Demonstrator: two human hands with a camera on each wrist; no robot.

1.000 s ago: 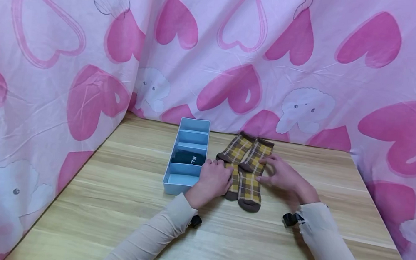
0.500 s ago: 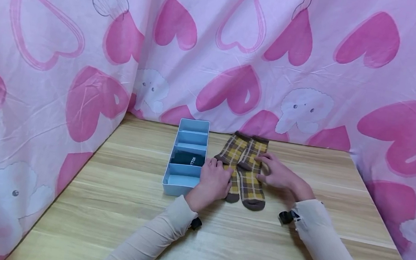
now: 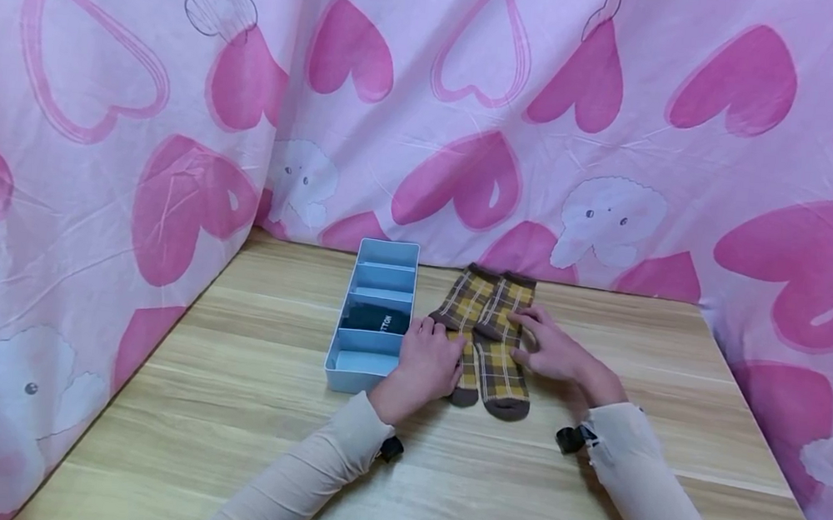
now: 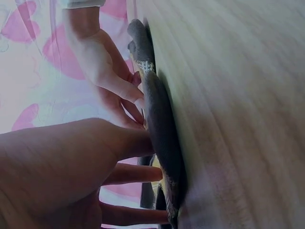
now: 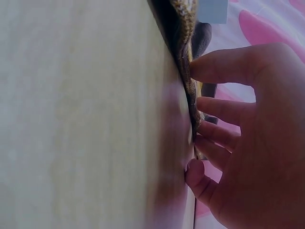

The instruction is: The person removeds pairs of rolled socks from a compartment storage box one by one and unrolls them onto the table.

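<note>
A pair of brown and yellow plaid socks lies flat side by side on the table: the left sock (image 3: 467, 294) and the right sock (image 3: 503, 379). My left hand (image 3: 431, 358) rests on the left one, partly covering it; thumb and fingers press down on the fabric in the left wrist view (image 4: 71, 160). On the other side, my right hand (image 3: 562, 351) touches the outer edge of the right sock with extended, spread fingers, seen close up in the right wrist view (image 5: 259, 109). Neither hand curls around the fabric.
Left of the socks stands a light blue divided box (image 3: 362, 382), close beside the left hand. One compartment holds a dark folded item (image 3: 364, 317) with white lettering. A pink heart-patterned curtain (image 3: 462, 172) hangs behind and beside the wooden table (image 3: 221, 409).
The upper ends of the socks have shifted slightly left, and the right sock's toe has moved slightly right. My right hand has moved a little left with them; the left hand stays nearly still.
</note>
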